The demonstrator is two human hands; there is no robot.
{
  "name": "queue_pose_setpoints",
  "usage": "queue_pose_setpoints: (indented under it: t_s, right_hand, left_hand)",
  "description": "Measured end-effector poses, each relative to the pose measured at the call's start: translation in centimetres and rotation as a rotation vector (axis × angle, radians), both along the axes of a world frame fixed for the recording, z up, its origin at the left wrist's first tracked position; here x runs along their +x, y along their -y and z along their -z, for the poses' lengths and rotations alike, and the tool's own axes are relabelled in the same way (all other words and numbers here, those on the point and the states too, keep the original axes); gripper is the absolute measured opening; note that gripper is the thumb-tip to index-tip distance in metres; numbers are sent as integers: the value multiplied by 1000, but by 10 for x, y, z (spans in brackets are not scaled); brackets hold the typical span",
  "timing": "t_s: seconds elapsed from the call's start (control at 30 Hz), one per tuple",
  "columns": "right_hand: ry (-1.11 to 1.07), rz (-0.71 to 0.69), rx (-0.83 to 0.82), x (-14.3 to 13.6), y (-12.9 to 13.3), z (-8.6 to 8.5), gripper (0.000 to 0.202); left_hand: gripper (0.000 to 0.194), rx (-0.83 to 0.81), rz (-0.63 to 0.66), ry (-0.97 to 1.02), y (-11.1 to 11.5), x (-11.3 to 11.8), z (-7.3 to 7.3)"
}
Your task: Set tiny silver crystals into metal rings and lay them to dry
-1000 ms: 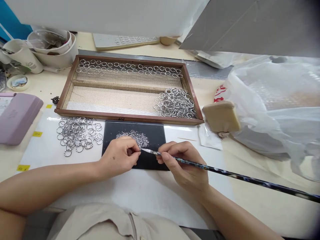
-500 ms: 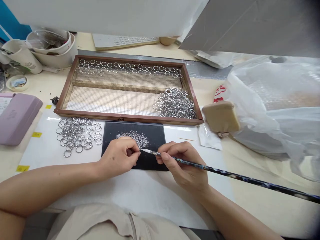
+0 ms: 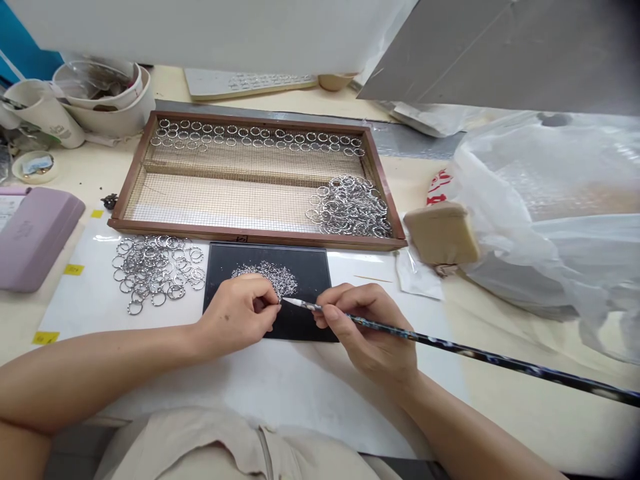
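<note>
My left hand [image 3: 245,308] is closed in a pinch over the black tray [image 3: 305,325]. A bit of a silver ring [image 3: 279,301] shows at its fingertips; the rest is hidden by the fingers. Between thumb and fingers, my right hand [image 3: 373,327] grips a long, dark patterned wax picker pencil [image 3: 460,347]. Its white pointed tip is just right of the left fingertips, with a tiny gap. Behind the left hand, tiny glittering stones [image 3: 273,275] are spread on the tray. Left of the tray lies a loose pile of silver rings [image 3: 155,267].
A wooden-framed mesh tray [image 3: 260,237] stands behind, with rings in rows and a heap of rings [image 3: 353,207] at its right. A tan block [image 3: 443,233] and a plastic bag [image 3: 550,200] are on the right. A mauve case [image 3: 40,240] and tubs [image 3: 113,110] stand left.
The pencil's white tip has drawn back very slightly to the right from the left fingertips. Both hands otherwise stay in place.
</note>
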State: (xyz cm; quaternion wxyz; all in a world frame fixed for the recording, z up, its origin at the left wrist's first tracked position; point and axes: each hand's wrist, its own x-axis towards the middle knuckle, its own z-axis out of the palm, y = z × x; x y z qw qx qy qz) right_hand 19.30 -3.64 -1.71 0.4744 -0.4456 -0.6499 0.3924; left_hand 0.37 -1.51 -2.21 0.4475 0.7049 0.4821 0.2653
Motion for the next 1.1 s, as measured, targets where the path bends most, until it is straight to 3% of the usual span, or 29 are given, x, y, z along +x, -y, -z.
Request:
queue_pose_setpoints:
  t_s: [0.3, 1.1]
  right_hand:
    - [152, 248, -140, 12, -8, 5, 18]
    - [226, 233, -206, 11, -9, 8, 19]
  left_hand:
    - [14, -23, 12, 22, 1, -2, 0]
    - [15, -14, 13, -3, 0, 0, -1]
